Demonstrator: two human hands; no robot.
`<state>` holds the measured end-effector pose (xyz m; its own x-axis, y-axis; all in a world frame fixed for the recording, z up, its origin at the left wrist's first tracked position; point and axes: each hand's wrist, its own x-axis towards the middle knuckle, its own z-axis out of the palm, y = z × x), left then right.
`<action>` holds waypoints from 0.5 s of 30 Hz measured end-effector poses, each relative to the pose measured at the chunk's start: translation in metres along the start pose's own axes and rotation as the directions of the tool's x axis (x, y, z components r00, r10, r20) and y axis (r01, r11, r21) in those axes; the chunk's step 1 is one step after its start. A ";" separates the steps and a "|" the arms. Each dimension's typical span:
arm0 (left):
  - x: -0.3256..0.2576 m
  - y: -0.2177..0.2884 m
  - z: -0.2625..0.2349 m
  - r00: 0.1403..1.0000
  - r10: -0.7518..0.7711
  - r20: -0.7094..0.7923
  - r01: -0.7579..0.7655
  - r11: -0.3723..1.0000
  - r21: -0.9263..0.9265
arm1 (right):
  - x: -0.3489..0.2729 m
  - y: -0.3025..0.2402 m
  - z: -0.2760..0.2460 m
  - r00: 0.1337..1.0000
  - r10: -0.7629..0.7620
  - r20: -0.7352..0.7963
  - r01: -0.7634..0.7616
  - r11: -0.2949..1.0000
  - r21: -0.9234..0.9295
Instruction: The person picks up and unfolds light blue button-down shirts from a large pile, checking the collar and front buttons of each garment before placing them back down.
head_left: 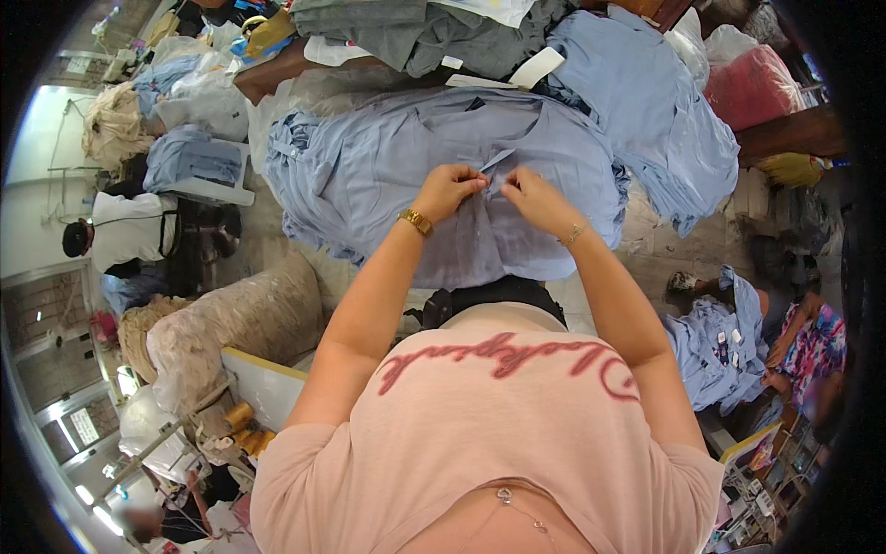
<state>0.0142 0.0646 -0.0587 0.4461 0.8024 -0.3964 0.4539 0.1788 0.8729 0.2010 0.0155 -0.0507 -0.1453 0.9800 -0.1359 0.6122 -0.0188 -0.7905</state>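
A light blue garment (388,152) lies spread in front of me, its near edge hanging toward my waist. Thumb and fingers of my left hand (449,191) are pinched on its cloth near the middle, where a narrow blue fabric strip (499,162) sticks up. Just to the right, my right hand (540,200) is closed in a pinch over the same garment. Whatever lies between its fingertips is too small to make out. Folds run down the cloth below both hands.
Behind the garment lie a grey cloth pile (397,37), white card strips (537,67) and more blue garments (637,92). A large wrapped sack (245,319) is at my left. People work on both sides; one at right has blue garments (720,342) beside them.
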 end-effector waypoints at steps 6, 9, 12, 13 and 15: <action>0.009 -0.018 0.000 0.997 0.040 0.061 -0.027 0.981 -0.193 | -0.007 -0.005 0.003 0.991 -0.014 0.132 0.032 0.990 -0.134; 0.011 -0.019 -0.001 0.995 0.054 0.079 -0.036 0.976 -0.216 | -0.006 -0.010 0.005 0.994 0.007 0.114 0.013 0.984 -0.176; 0.009 -0.017 -0.002 0.995 0.057 0.079 -0.040 0.978 -0.204 | -0.004 -0.013 0.005 0.994 0.019 0.111 0.004 0.979 -0.205; 0.008 -0.014 -0.001 0.995 0.056 0.078 -0.040 0.979 -0.198 | -0.004 -0.013 0.005 0.994 0.021 0.112 0.003 0.978 -0.210; 0.005 -0.008 -0.001 0.996 0.062 0.065 -0.050 0.982 -0.181 | -0.002 -0.013 0.006 0.994 0.024 0.103 -0.001 0.977 -0.215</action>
<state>0.0117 0.0675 -0.0674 0.5228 0.7732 -0.3589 0.2843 0.2388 0.9285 0.1891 0.0123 -0.0439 -0.2100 0.9537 -0.2154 0.7651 0.0232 -0.6435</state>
